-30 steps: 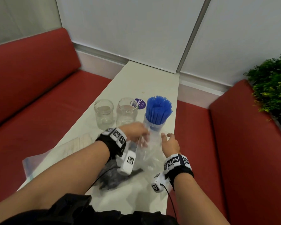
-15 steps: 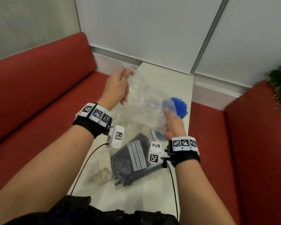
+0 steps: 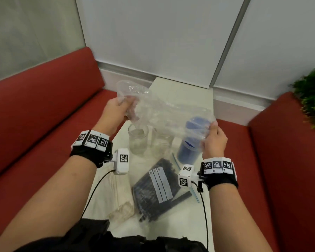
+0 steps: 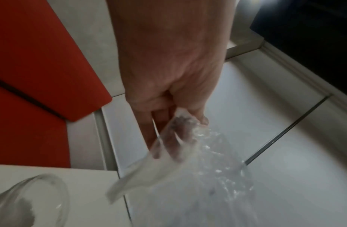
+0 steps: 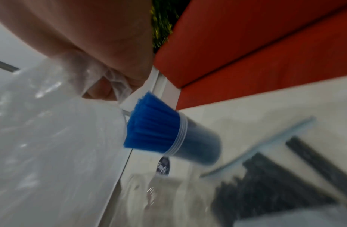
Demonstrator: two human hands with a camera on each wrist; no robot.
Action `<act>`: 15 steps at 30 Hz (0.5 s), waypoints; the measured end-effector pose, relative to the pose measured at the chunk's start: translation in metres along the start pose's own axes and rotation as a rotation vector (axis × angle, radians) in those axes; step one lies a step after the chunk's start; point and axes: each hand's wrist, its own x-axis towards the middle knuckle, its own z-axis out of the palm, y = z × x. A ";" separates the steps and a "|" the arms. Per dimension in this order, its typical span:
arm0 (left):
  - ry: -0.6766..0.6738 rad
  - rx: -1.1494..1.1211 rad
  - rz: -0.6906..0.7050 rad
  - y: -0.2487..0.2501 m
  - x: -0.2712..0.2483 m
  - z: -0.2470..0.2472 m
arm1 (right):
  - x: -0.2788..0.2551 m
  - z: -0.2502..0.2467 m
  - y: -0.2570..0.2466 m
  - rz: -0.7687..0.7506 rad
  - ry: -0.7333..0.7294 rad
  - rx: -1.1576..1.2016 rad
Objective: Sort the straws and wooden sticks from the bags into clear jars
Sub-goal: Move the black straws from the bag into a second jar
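Both hands hold an empty, crumpled clear plastic bag (image 3: pixel 164 113) stretched in the air above the jars. My left hand (image 3: pixel 116 111) grips its left end, fingers curled round the plastic (image 4: pixel 180 138). My right hand (image 3: pixel 214 137) pinches its right end (image 5: pixel 102 79). Below stand two empty clear jars (image 3: pixel 137 140) (image 3: pixel 161 140) and a jar packed with blue straws (image 3: pixel 189 151) (image 5: pixel 159 135). Nearer me lies a clear bag of black straws (image 3: pixel 156 190) (image 5: pixel 265 181). A bag of pale wooden sticks (image 3: pixel 116 193) lies to its left.
The narrow white table (image 3: pixel 187 93) runs away from me between two red benches (image 3: pixel 35 110) (image 3: pixel 289 160). A green plant (image 3: pixel 313 99) sits at the far right. One loose blue straw (image 3: pixel 175 160) lies beside the blue-straw jar.
The bag was lifted off the blue-straw jar and raised. My hands have since spread apart and stretched it out sideways above the jars.
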 end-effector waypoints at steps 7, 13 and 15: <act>0.173 0.341 0.239 0.062 0.030 -0.037 | -0.006 -0.030 0.042 0.138 0.097 -0.579; 0.138 0.441 0.273 0.092 0.035 -0.007 | -0.047 -0.010 0.005 -0.300 0.170 -0.829; 0.063 0.434 0.254 0.101 0.032 0.009 | -0.066 0.010 -0.019 -0.558 -0.013 -0.735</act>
